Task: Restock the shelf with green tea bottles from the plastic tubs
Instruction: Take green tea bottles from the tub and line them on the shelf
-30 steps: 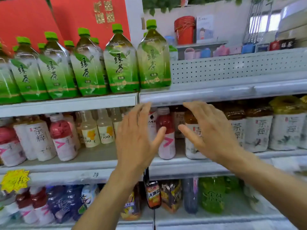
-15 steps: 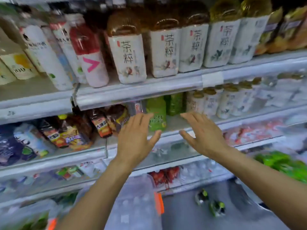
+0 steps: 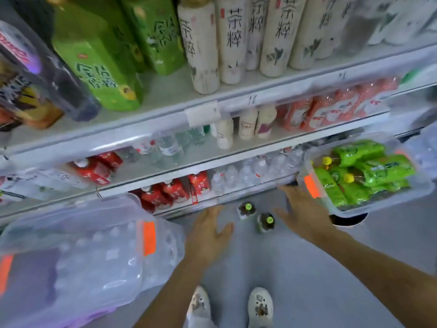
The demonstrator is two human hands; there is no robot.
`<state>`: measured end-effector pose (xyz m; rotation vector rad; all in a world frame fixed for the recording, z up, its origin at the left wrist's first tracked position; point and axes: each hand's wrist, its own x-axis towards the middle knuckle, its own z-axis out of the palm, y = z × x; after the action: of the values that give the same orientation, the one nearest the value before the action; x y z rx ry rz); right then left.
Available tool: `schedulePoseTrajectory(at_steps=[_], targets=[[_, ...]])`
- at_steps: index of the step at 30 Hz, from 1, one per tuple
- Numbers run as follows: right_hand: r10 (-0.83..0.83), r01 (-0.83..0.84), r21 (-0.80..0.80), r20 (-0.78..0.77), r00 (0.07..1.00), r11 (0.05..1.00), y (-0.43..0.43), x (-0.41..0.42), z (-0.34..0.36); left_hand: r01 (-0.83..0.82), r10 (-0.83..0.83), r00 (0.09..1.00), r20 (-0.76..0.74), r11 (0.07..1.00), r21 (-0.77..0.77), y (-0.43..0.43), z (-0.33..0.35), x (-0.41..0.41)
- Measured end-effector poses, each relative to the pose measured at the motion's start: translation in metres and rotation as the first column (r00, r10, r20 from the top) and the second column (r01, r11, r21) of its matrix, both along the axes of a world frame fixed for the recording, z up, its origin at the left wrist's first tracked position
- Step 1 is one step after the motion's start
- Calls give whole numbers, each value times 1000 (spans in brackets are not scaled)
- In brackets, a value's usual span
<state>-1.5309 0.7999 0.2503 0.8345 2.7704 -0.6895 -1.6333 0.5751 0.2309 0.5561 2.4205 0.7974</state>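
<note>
Both grips wide, holding nothing — left hand (image 3: 208, 235), right hand (image 3: 300, 214), flanking two green-capped bottles (image 3: 266, 222)

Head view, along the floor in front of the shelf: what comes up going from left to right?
Lidded tub of clear bottles → left hand → farther green-capped floor bottle → nearer green-capped floor bottle → right hand → tub of green bottles.

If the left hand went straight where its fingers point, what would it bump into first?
Probably the red cartons at the very bottom; the open left hand aims its fingers there. The two green-capped bottles stand to its right, off that line. Depth is hard to judge.
</note>
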Motion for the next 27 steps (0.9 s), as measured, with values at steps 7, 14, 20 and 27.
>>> schedulePoseTrajectory(at_steps=[7,14,20,27], targets=[[-195,290,-241,351,916,926,34,39,-185,6,24,970,241,993,-121,45,-160,2],[-591,684,-375,344,730,626,38,33,-376,138,-58,921,386,973,-184,86,-339,-8],[-664,719,-379,288,690,583,39,18,-509,161,-112,961,255,970,-179,123,-468,-49],[-768,728,-406,94,634,551,27,17,-591,149,-131,980,151,983,-109,171,-559,-55]])
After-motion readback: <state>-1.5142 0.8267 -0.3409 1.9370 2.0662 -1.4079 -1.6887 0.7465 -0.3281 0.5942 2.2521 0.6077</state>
